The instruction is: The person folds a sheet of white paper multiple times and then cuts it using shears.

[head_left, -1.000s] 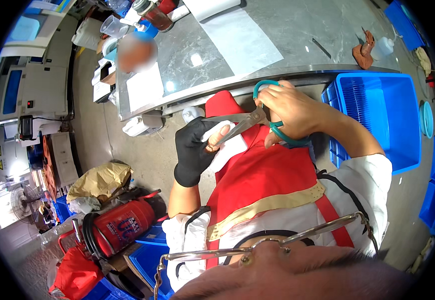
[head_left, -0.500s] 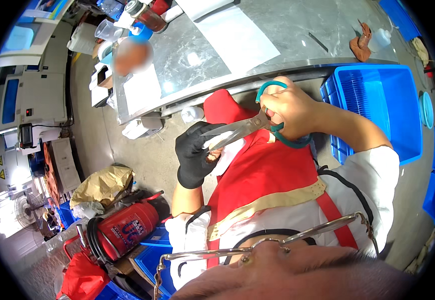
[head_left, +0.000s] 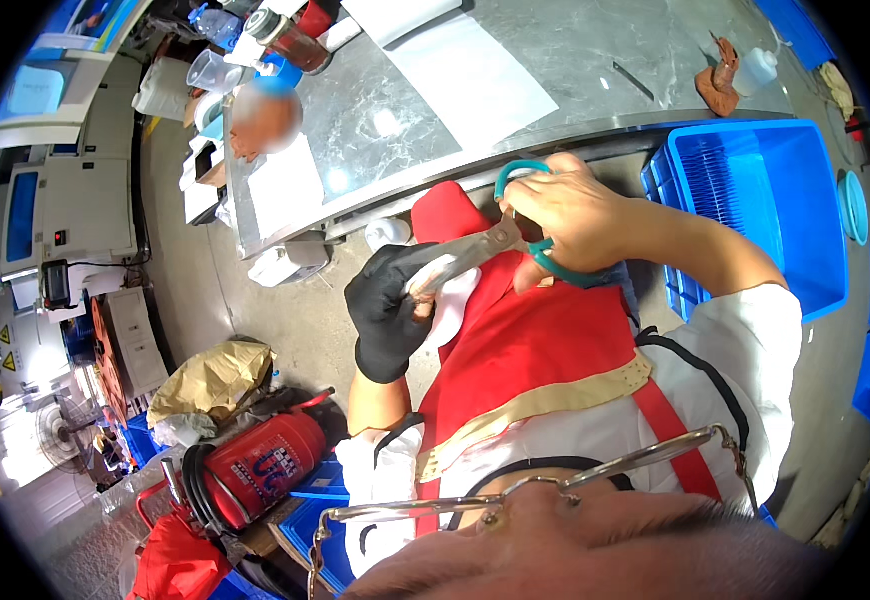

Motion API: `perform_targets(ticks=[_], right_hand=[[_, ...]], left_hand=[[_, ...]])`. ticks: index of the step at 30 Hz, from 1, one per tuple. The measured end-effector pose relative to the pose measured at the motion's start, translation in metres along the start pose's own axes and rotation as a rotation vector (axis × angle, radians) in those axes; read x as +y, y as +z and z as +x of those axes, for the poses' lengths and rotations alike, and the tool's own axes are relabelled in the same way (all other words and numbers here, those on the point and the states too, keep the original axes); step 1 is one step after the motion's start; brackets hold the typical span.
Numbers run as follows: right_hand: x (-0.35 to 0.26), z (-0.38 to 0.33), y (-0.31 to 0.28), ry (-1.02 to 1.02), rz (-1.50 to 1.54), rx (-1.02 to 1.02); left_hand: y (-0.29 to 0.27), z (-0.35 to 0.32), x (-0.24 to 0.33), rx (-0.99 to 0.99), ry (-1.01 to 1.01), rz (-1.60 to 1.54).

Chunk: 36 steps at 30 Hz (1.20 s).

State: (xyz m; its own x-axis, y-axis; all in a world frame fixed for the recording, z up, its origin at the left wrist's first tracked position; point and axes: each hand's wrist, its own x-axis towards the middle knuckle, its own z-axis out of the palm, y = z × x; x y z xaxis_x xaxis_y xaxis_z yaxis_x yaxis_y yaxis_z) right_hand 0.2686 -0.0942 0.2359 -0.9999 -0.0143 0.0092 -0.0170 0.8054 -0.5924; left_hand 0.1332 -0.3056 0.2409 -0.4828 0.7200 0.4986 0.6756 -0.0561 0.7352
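Observation:
My right hand (head_left: 570, 208) grips a pair of scissors (head_left: 475, 250), with fingers through the teal handle loops. The metal blades point left and reach my left hand (head_left: 387, 305). That hand wears a black glove with a bare thumb tip showing, and its fingers are closed on a white piece of soft, thin material (head_left: 452, 315). Part of the white piece hangs below the blades, over my red apron (head_left: 545, 340). The glove hides the blade tips, so I cannot tell whether they are cutting.
Beyond my hands stands a grey marble-patterned table (head_left: 575, 70) with white paper (head_left: 465, 80) on it. A blue crate (head_left: 780, 220) is at the right. At the lower left are a red fire extinguisher (head_left: 265, 465) and a brown paper bag (head_left: 210, 380).
My right hand has moved slightly left with the scissors, bringing the blades further across the gloved fingers. The blades look closer together. My left hand keeps hold of the white piece.

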Motion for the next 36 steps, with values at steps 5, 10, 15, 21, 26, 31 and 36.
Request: perform_targets(ticks=[5, 10, 15, 21, 26, 31, 36], right_hand=[[-0.003, -0.002, 0.003, -0.123, 0.005, 0.041], [-0.007, -0.003, -0.002, -0.075, -0.075, -0.040], [0.005, -0.003, 0.011, -0.147, -0.008, 0.049], [0.005, -0.001, 0.015, -0.075, 0.125, 0.042], [0.004, 0.005, 0.013, 0.038, 0.127, -0.053], [-0.001, 0.003, -0.011, -0.092, -0.075, 0.010], [0.001, -0.001, -0.012, -0.113, -0.155, 0.055]], left_hand=[[0.006, -0.001, 0.006, 0.027, -0.003, 0.043], [0.009, -0.011, -0.005, 0.064, -0.030, -0.076], [0.007, -0.014, -0.010, 0.038, -0.017, -0.093], [0.010, -0.012, -0.012, 0.042, 0.005, -0.103], [0.007, 0.000, -0.010, 0.047, 0.005, -0.089], [-0.002, 0.001, -0.016, -0.017, 0.031, -0.080], [-0.001, 0.003, -0.010, -0.038, -0.116, -0.110]])
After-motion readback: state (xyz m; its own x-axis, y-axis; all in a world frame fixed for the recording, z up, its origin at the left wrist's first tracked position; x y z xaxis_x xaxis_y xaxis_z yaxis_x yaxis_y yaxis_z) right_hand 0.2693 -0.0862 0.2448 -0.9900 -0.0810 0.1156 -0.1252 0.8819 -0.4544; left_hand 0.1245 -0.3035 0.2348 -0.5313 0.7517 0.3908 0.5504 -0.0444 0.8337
